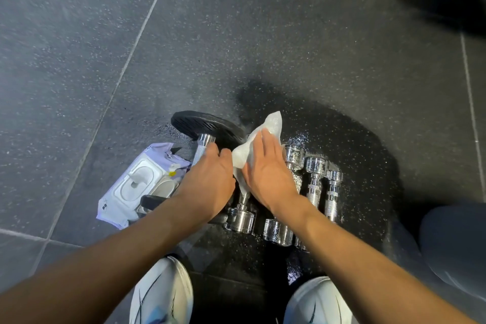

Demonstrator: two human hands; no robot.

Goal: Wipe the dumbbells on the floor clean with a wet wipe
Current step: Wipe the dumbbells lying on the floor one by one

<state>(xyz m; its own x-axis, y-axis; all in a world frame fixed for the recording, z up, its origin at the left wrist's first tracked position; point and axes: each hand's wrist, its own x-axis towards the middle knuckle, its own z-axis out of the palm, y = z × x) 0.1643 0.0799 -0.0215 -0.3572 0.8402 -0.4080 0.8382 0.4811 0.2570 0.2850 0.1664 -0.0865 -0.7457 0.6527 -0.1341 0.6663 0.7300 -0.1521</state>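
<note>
Several chrome dumbbells (314,179) lie side by side on the dark speckled floor in front of my shoes. A larger dumbbell with a black ribbed plate (205,123) and a chrome handle lies at their left. My left hand (207,181) rests on that handle, fingers curled around it. My right hand (268,173) lies flat with fingers together, pressing a white wet wipe (265,139) against a chrome dumbbell (240,216) beneath. The wipe sticks out beyond my fingertips and hangs between both hands.
A pale purple wet-wipe pack (136,184) with a white flip lid lies on the floor left of the dumbbells. My two white shoes (163,294) stand at the bottom edge. A grey trouser knee (455,239) fills the right side. Pale seams cross the floor tiles.
</note>
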